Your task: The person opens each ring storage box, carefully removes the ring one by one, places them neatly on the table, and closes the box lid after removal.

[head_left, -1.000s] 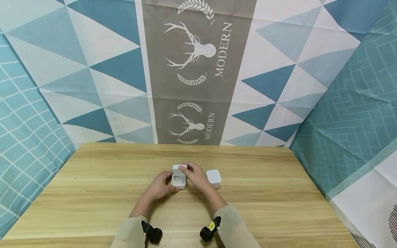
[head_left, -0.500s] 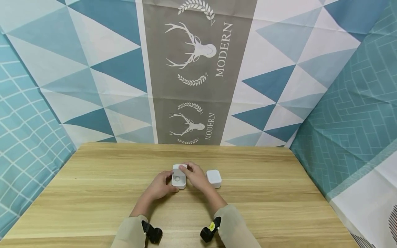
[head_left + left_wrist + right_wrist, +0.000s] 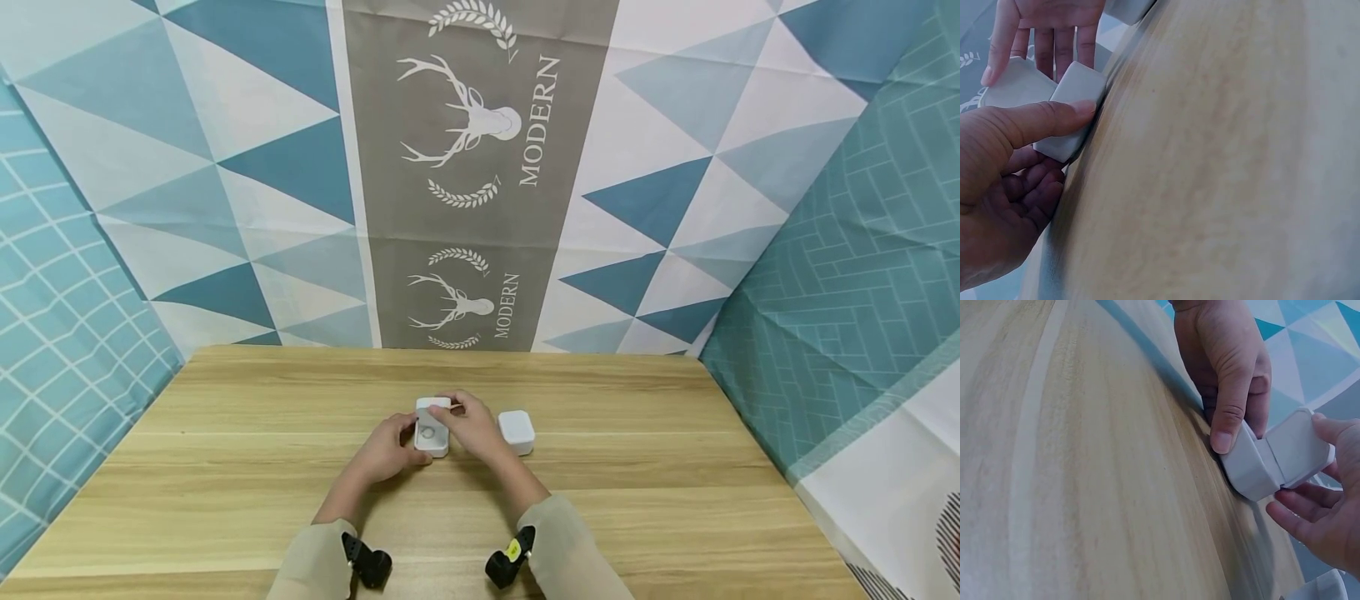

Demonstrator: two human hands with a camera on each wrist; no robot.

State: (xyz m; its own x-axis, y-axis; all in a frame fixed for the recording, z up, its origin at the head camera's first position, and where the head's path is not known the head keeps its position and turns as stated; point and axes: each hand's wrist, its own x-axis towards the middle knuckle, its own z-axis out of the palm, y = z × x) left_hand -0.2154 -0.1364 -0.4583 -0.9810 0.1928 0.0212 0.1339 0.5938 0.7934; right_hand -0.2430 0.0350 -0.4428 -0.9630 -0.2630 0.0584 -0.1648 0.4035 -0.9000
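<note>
A small white hinged ring box [image 3: 432,445] stands on the table with its lid [image 3: 434,402] raised. Inside its base a thin ring-like circle shows faintly in the head view. My left hand [image 3: 384,451] grips the base from the left, thumb across the near side, as the left wrist view shows on the base [image 3: 1079,87]. On the other side my right hand [image 3: 476,431] pinches the lid [image 3: 1300,447], thumb on its inner face and fingers behind. Part of the lid is hidden by that thumb in the head view.
A second white box [image 3: 516,432], closed, stands just right of my right hand. The wooden table [image 3: 637,483] extends to both sides and ends at a patterned cloth backdrop [image 3: 465,208] behind. Black cameras sit on both wrists.
The right thumb has slid slightly left over the lid, and the lid seems tipped a little forward. The left hand and the second box have kept their places.
</note>
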